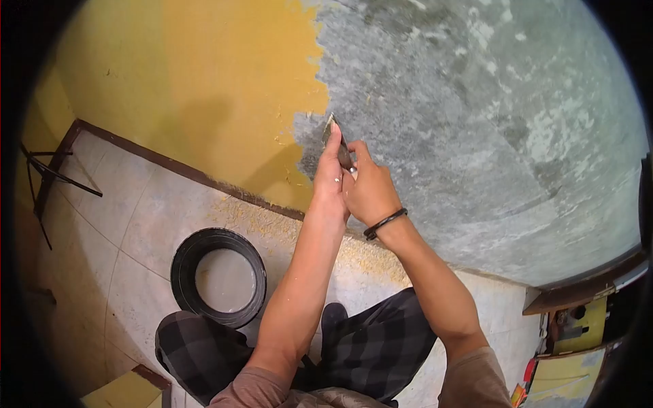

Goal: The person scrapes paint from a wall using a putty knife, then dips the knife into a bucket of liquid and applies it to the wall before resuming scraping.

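Observation:
A scraper (344, 156) with a flat, dark blade is pressed against the wall, where yellow paint (231, 88) meets bare grey plaster (435, 129). My right hand (371, 189) is closed around its handle end, a dark band on the wrist. Alongside it, my left hand (329, 168) holds the scraper nearer the blade, a finger stretched along it towards the tip. The two hands touch, and part of the handle is hidden between them. Small pale flecks stick to my left hand.
A black bucket (178, 262) with cloudy greyish liquid stands on the tiled floor (129, 231) left of my knees. Yellow paint flakes (371, 258) lie along the wall's foot. A thin black metal frame (64, 175) stands far left; a doorway edge (585, 280) is at right.

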A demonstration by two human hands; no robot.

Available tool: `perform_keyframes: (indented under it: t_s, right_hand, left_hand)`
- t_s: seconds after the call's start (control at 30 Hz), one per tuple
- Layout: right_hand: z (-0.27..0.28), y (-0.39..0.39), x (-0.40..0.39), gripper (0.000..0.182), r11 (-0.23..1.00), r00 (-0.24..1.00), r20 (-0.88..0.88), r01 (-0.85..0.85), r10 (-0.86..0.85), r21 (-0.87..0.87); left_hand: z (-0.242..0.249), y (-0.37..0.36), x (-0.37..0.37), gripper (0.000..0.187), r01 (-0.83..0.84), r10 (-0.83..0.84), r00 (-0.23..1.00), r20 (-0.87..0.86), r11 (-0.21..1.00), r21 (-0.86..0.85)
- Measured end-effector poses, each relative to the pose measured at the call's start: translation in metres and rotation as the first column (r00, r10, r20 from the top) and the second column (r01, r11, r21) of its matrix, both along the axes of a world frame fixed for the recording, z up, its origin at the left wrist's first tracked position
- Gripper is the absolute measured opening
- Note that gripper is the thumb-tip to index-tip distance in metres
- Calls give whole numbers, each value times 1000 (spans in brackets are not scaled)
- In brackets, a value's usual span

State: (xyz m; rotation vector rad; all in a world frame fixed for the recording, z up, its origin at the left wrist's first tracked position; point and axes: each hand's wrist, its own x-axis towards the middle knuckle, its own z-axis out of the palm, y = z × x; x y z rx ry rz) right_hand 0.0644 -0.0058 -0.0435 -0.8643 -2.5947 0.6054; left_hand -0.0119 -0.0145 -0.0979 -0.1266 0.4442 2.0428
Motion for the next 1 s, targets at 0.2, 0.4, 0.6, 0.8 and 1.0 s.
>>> perform_keyframes:
  t_s: [0.2, 0.4, 0.6, 0.8, 1.0]
  right_hand:
    - [-4, -6, -27, 33, 999, 1000, -2, -13, 13, -45]
    - [-3, -8, -36, 33, 994, 994, -17, -106, 106, 22]
    - [8, -11, -10, 33, 997, 999, 13, 42, -41, -64]
    - [-10, -25, -76, 32, 998, 998, 6, -56, 56, -19]
    - [-4, -18, -34, 37, 999, 999, 4, -46, 46, 7]
  left_hand:
    - [-4, -10, -26, 45, 6, -7, 996, -92, 1000, -10]
    - [-9, -15, -35, 53, 23, -6, 985, -171, 995, 100]
    - [-1, -1, -13, 53, 1, -4, 997, -74, 999, -45]
    - [-6, -35, -69, 50, -95, 109, 978, -176, 992, 89]
    - [-6, -16, -38, 47, 15, -15, 999, -49, 1000, 12]
